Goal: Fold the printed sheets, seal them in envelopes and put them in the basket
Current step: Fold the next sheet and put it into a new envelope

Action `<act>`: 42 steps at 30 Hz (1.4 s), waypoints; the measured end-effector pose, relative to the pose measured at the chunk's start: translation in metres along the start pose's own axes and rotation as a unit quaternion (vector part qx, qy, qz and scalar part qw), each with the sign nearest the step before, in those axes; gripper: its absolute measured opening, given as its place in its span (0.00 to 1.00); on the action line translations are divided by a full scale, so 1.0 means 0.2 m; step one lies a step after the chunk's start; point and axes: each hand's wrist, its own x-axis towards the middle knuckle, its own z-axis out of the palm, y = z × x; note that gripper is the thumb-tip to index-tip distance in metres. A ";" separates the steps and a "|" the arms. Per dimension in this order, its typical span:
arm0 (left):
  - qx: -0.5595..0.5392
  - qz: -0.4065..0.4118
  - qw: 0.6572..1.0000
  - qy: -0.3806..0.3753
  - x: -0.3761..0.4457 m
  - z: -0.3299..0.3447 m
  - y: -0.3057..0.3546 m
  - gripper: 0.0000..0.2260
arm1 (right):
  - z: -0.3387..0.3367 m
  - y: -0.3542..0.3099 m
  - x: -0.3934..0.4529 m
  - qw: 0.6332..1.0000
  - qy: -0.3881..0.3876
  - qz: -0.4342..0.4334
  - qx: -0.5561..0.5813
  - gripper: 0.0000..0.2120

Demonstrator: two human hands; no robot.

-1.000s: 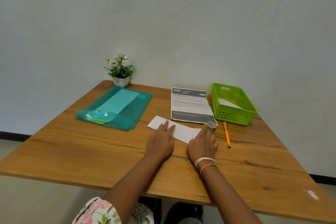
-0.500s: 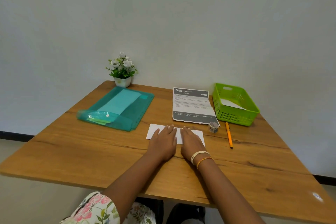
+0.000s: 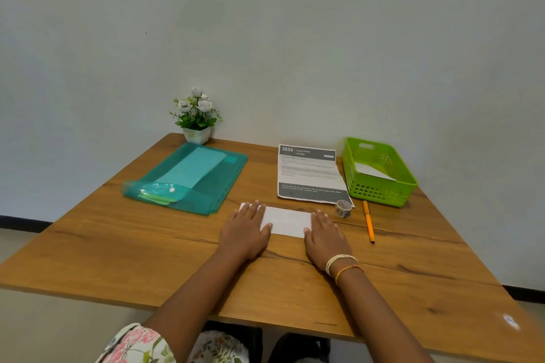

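Note:
A white envelope lies flat on the wooden table in front of me. My left hand rests palm down on its left end and my right hand palm down on its right end, fingers spread. A printed sheet with a grey header and footer lies behind the envelope. At the back right stands a green basket with one white envelope inside. A small roll of tape stands by the sheet's near right corner.
An orange pen lies right of the tape. A teal plastic folder with paper inside lies at the back left. A small pot of white flowers stands against the wall behind it.
My right hand left the tape roll and came down on the envelope. Both hands then slid apart from the envelope's middle to its two ends.

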 end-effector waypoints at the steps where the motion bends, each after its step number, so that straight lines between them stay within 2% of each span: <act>1: 0.000 -0.004 1.000 0.000 0.00 0.00 -0.01 0.28 | 0.00 0.00 0.00 1.000 -0.002 0.005 0.000 0.26; 5: 0.000 -0.007 1.000 0.006 -0.01 -0.01 -0.02 0.28 | 0.00 -0.05 0.00 0.999 0.037 0.019 -0.018 0.26; 8: -0.005 -0.006 1.000 0.013 -0.02 -0.01 -0.01 0.28 | 0.03 -0.12 -0.02 0.995 0.073 -0.067 0.001 0.24; 11: -0.012 -0.003 1.000 0.019 -0.02 -0.01 -0.01 0.28 | 0.04 -0.17 -0.02 0.993 0.031 -0.115 0.023 0.24; 15: -0.038 0.014 0.998 0.049 -0.03 -0.02 -0.02 0.26 | 0.04 -0.18 0.02 0.998 0.034 -0.057 0.013 0.24; 20: -0.016 0.027 0.987 0.156 -0.06 -0.07 -0.11 0.21 | 0.05 -0.22 0.06 0.998 0.053 0.022 0.026 0.24; 23: 0.003 -0.013 0.978 0.207 -0.07 -0.10 -0.21 0.18 | 0.07 -0.26 0.06 0.993 0.112 0.025 0.020 0.23; 25: 0.011 -0.057 0.973 0.222 -0.08 -0.12 -0.26 0.20 | 0.07 -0.30 0.07 0.987 0.156 -0.007 0.022 0.22; 27: 0.018 -0.121 0.971 0.205 -0.08 -0.12 -0.28 0.24 | 0.09 -0.36 0.09 0.984 0.172 -0.042 0.037 0.20; 30: -0.007 -0.199 0.970 0.142 -0.07 -0.10 -0.29 0.28 | 0.11 -0.46 0.12 0.976 0.192 -0.080 0.062 0.16; 32: -0.006 -0.182 0.974 0.134 -0.06 -0.09 -0.29 0.27 | 0.12 -0.52 0.14 0.968 0.212 -0.108 0.084 0.15; 34: -0.002 -0.115 0.979 0.167 -0.06 -0.09 -0.28 0.23 | 0.11 -0.56 0.15 0.953 0.240 -0.142 0.122 0.14; 37: -0.083 -0.018 0.979 0.188 -0.07 -0.10 -0.28 0.19 | 0.11 -0.58 0.17 0.935 0.256 -0.167 0.180 0.15; 40: -0.178 0.015 0.967 0.180 -0.07 -0.09 -0.30 0.17 | 0.09 -0.59 0.23 0.934 0.220 -0.148 0.239 0.15; 42: -0.215 0.019 0.958 0.188 -0.06 -0.09 -0.32 0.15 | 0.05 -0.62 0.29 0.940 0.155 -0.132 0.273 0.15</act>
